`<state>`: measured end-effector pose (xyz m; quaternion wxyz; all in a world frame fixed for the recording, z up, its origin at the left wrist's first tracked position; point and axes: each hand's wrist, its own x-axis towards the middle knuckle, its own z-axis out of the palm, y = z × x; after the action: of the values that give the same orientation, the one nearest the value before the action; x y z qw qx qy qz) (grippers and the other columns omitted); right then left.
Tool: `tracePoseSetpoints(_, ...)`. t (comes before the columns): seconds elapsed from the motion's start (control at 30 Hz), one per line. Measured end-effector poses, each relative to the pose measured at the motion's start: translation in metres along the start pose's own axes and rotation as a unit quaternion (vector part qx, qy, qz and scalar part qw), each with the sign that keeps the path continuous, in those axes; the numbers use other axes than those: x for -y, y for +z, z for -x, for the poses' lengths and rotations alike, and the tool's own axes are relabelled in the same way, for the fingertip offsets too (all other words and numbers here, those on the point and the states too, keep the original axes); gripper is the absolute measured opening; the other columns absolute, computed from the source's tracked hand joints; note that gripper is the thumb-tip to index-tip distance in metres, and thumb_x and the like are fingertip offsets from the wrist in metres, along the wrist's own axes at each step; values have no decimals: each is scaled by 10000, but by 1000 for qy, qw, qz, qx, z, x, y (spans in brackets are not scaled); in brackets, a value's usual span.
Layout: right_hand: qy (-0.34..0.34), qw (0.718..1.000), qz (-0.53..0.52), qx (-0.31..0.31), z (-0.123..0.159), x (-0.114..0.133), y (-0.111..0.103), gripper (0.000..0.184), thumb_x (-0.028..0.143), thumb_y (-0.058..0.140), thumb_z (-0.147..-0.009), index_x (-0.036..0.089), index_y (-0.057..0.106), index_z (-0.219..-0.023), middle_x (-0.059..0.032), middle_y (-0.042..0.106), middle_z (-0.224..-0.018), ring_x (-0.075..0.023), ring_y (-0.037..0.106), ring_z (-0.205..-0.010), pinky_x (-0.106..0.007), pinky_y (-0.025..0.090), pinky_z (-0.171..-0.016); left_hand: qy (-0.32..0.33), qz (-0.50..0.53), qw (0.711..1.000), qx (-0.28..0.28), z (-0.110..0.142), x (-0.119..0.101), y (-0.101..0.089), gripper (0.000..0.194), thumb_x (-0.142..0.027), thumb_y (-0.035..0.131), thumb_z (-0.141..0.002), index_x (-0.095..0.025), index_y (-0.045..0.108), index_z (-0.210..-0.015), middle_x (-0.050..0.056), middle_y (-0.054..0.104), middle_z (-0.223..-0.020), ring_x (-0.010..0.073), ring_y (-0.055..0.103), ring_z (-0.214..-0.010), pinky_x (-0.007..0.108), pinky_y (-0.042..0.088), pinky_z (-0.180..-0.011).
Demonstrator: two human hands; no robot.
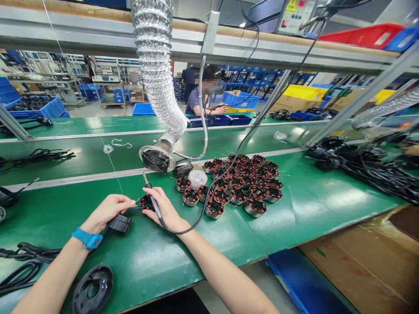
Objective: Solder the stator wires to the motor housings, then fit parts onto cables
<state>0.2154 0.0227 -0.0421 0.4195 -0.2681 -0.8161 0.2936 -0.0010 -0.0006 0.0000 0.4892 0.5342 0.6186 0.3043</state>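
Forearms (225, 274) angled inward; left hand (107, 211) pinching wires (136, 206).

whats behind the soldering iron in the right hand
Behind the soldering iron, part of the right hand and the green bench show. A copper-wound ring shows left of its handle; the ring's right side is covered, so it cannot be seen.

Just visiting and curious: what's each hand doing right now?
Left hand: closed, pinching thin wires.
Right hand: closed, holding a soldering iron and a coil ring.
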Motion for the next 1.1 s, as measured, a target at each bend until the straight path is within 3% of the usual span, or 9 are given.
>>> tracePoseSetpoints(0.17, -6, 1000, 1, 3, 1, 1, 2, 727, 151, 745, -796, 248, 394, -1425, -80, 460, -1236, -183, 540, -1096, -322, 456, -999, 7, -35, 999, -19, 5, -5, 4, 495, -648, 686, -678, -160, 626, -622, -76, 311, -458, 97, 220, -478, 250, 146, -490)
tracePoseSetpoints(0.27, 1, 1000, 3, 2, 1, 1, 3, 727, 162, 744, -801, 265, 390, -1428, -79, 455, -1247, -185, 543, -1101, -329, 459, -999, 17, -11, 1000, 11, 7, -8, 0, 502, -639, 685, -680, -175, 550, -547, -60, 383, -464, 91, 259, -462, 242, 200, -484)
tracePoseSetpoints(0.37, 4, 1000, 7, 3, 1, 1, 3, 735, 170, 743, -804, 278, 382, -1435, -77, 456, -1244, -187, 550, -1091, -338, 466, -992, 19, 2, 999, 31, 8, -10, -3, 430, -584, 726, -657, -161, 648, -671, -44, 475, -523, 95, 321, -473, 231, 230, -483)
tracePoseSetpoints(0.53, -3, 1000, 8, -1, 1, 1, 3, 722, 175, 742, -807, 264, 390, -1430, -80, 462, -1229, -185, 555, -1076, -331, 475, -976, 16, -20, 999, -29, 7, -12, 5, 361, -505, 742, -631, -151, 723, -695, -24, 509, -475, 111, 351, -457, 245, 230, -461)
tracePoseSetpoints(0.67, 3, 1000, 14, -1, 1, 3, 6, 727, 181, 743, -805, 273, 388, -1432, -80, 464, -1235, -188, 559, -1070, -338, 481, -968, 24, -20, 997, -72, 7, -15, 13, 309, -469, 752, -619, -168, 753, -686, 66, 728, -714, 206, 596, -660, 278, 416, -596)
tracePoseSetpoints(0.77, 8, 1000, 20, -3, 1, 3, 9, 722, 167, 748, -795, 271, 405, -1421, -77, 469, -1234, -187, 566, -1058, -332, 485, -960, 31, -3, 996, -84, 7, -16, 15, 311, -472, 763, -608, -178, 772, -710, 89, 768, -839, 261, 654, -830, 303, 466, -730)
tracePoseSetpoints(0.83, 7, 1000, 22, -9, 2, 2, 11, 727, 169, 759, -785, 263, 410, -1416, -81, 471, -1237, -191, 566, -1068, -332, 484, -965, 32, 1, 996, -86, 6, -15, 14, 317, -474, 764, -606, -180, 778, -724, 89, 770, -845, 263, 652, -829, 304, 464, -715)
tracePoseSetpoints(0.93, 3, 1000, 24, -18, 2, 0, 12, 761, 197, 781, -773, 261, 397, -1427, -89, 470, -1246, -201, 569, -1092, -342, 478, -982, 24, 8, 995, -95, 3, -11, 8, 353, -489, 761, -610, -166, 778, -751, 73, 743, -747, 205, 594, -654, 276, 401, -571)
tracePoseSetpoints(1.1, -1, 998, 63, -32, 2, 0, 9, 737, 257, 752, -809, 262, 380, -1445, -100, 478, -1246, -208, 595, -1075, -351, 498, -958, 21, 60, 987, -145, -7, 2, -12, 535, -590, 767, -596, -115, 765, -840, -46, 469, -443, 100, 337, -441, 236, 226, -453)
